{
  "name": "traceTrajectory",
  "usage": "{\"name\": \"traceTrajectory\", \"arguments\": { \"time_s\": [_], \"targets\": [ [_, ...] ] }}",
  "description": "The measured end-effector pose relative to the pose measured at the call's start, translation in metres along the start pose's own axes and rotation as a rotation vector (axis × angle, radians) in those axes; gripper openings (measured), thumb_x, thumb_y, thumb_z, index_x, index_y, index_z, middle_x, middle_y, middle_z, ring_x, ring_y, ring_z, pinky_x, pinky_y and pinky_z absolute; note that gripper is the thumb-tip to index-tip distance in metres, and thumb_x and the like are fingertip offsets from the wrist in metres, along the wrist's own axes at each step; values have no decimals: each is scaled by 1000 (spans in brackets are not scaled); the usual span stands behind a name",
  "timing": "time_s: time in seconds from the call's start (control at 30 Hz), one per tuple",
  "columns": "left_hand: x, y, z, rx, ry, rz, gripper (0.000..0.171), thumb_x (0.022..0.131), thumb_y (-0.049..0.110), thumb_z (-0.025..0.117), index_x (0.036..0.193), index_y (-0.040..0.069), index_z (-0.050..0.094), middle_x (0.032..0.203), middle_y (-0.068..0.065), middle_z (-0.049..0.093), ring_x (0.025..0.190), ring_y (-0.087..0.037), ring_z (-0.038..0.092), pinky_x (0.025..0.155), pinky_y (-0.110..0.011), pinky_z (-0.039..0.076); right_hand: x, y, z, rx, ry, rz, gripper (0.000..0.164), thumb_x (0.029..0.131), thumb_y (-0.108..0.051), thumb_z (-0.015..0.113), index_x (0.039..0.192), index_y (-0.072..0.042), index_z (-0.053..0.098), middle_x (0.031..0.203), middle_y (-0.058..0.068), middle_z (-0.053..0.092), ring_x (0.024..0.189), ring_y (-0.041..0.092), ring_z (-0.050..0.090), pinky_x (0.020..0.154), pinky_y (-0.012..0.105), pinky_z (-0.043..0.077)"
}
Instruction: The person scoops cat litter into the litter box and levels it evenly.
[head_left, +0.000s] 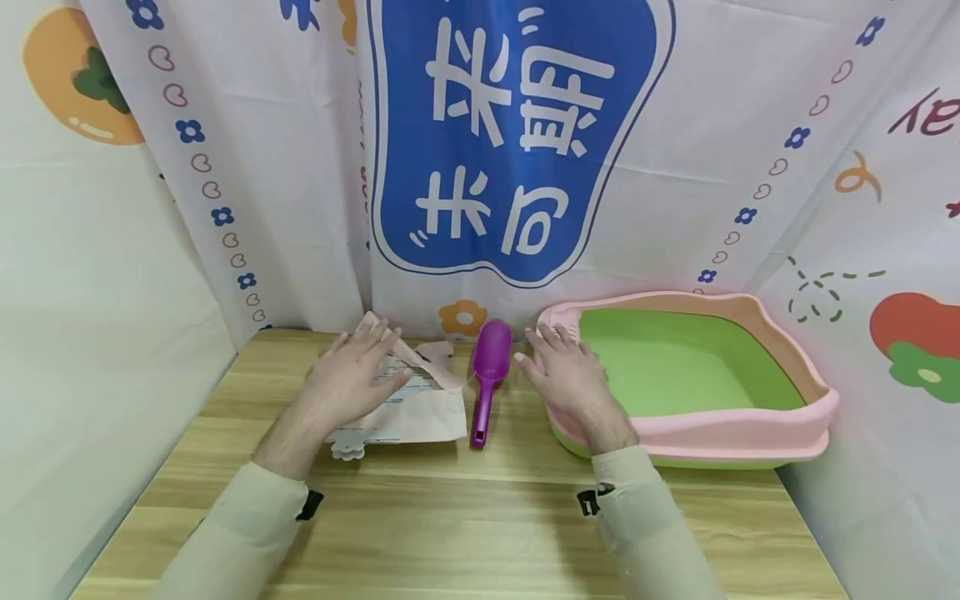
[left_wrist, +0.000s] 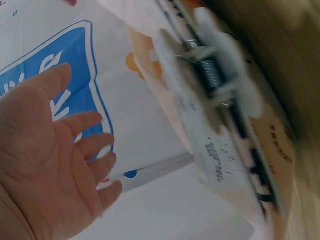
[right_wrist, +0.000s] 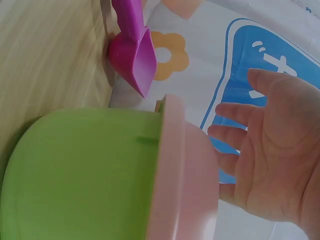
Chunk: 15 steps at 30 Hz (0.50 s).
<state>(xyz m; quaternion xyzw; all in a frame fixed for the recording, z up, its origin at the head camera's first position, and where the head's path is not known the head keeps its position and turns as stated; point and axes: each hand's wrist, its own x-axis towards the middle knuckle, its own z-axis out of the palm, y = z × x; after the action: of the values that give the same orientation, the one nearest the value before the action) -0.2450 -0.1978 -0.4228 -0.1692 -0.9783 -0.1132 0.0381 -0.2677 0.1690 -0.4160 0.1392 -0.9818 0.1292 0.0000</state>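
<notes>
My left hand (head_left: 351,379) is held palm down over a pale printed bag (head_left: 427,417), its fingers spread. In the left wrist view nothing is in its palm, and the bag (left_wrist: 195,135) stands beside it with a whitish, flower-shaped clip (left_wrist: 247,75), blurred. My right hand (head_left: 568,375) hovers over the near left corner of a litter tray (head_left: 697,423) with a pink rim and green base. Its fingers are extended and hold nothing in the right wrist view, above the pink rim (right_wrist: 172,165). Between the hands lies a purple scoop (head_left: 492,354), handle toward me.
The wooden table (head_left: 465,525) meets a printed cloth (head_left: 300,167) at the back. More cloth hangs at the left and right sides. The tray's right end reaches near the table's right edge.
</notes>
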Motion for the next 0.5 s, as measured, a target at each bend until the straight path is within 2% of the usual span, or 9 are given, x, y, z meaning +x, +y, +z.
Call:
{"name": "traceTrajectory", "arguments": {
  "time_s": [0.13,0.2,0.33,0.43,0.5],
  "targets": [
    [-5,-1,8,4,31,46,72,119,54,62,179,14,50,188,-19,44,168,-57,49,132,-86,37,0,-4,4,-3,5,-29,73,124,-60,40,183,-17,40,194,13,34,181,42,33,146,70,26],
    [-7,0,13,14,34,65,70,118,53,65,177,17,53,185,-17,50,161,-58,57,125,-89,44,0,-5,6,-5,9,-41,72,124,-60,41,183,-18,42,193,13,35,180,41,36,145,69,29],
    [-10,0,22,24,25,131,67,117,50,69,174,17,58,180,-18,56,158,-51,63,127,-79,49,0,-7,10,-14,20,-66,69,124,-59,45,181,-20,46,191,13,39,178,42,38,142,71,34],
    [-11,0,30,29,43,205,62,116,46,73,169,14,63,174,-18,63,156,-47,66,130,-71,52,0,-9,13,-27,24,-81,68,124,-58,47,180,-20,47,190,14,42,177,43,40,140,73,37],
    [-12,1,35,38,60,259,59,115,43,75,164,12,68,168,-17,69,151,-44,71,126,-67,56,0,-10,14,-34,26,-85,68,124,-58,48,179,-19,48,190,14,43,176,43,42,139,72,38]
  ]
}}
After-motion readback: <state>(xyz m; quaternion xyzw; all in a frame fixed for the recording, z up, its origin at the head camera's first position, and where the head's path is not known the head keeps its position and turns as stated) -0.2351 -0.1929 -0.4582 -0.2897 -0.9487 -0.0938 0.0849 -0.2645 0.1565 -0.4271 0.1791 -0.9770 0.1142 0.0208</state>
